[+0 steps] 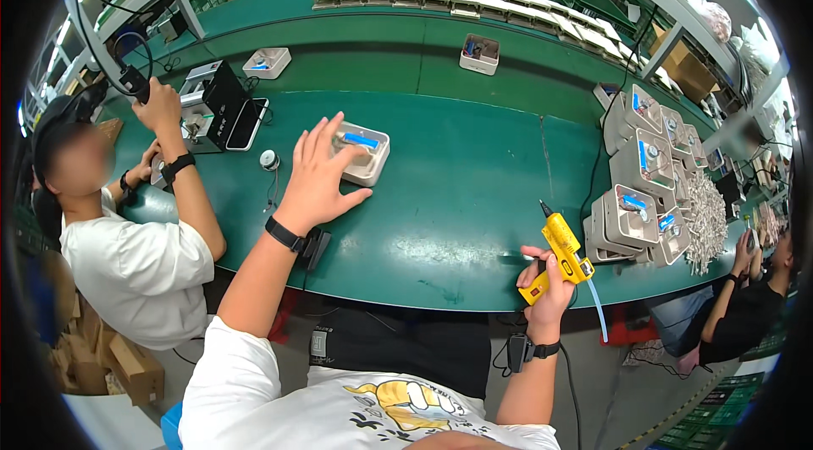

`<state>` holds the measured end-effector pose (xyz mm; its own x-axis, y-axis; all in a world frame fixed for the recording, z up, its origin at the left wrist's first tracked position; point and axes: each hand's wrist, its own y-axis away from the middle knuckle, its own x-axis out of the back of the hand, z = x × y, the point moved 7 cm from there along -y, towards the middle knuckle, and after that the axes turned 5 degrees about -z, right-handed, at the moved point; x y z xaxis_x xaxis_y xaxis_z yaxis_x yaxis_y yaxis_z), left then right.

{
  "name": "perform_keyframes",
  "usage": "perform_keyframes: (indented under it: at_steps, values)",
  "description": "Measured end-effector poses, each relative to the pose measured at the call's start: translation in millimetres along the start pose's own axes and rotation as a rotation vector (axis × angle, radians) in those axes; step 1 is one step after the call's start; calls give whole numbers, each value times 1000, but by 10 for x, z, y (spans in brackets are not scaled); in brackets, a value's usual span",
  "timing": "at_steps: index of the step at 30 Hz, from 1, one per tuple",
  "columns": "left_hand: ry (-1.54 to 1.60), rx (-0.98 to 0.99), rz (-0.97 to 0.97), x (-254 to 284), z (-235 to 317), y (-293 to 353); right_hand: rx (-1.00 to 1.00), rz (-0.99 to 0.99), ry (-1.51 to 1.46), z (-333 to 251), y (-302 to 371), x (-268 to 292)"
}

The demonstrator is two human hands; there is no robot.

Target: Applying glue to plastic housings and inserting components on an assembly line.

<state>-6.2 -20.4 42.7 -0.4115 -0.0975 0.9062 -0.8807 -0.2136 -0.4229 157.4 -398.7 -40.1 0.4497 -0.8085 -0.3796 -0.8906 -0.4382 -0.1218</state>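
The open white housing (373, 172), with a blue cylinder (359, 141) inside, sits left of the middle of the green tabletop (457, 196), nearer its far edge than its near one. The left hand (318, 179) has its fingers spread at the housing's left side; whether they touch it I cannot tell. Well apart from it, the right hand (549, 287) is closed round the grip of a yellow glue gun (561, 238) near the near edge, nozzle angled toward the far edge, its blue glue stick (599, 312) trailing past the near edge. Between housing and gun stretches a broad run of bare green surface. Stacked housings (600, 226) and a heap of small white parts (703, 217) bound that room at the right; leftward stand a small round part (269, 160) with wires, then a black machine (218, 103) beside a co-worker (140, 268).
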Motion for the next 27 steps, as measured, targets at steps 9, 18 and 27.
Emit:
perform_keyframes:
  at_steps: [9,18,27]
  values:
    - [603,-12,-279,-29,265,93,0,28,20,6,32,40]
    - [624,-307,-379,79,958,254,2,-25,-3,-7,-13,9]
    - [213,-321,-611,-50,1253,163,-77,-263,89,-172,247,-411]
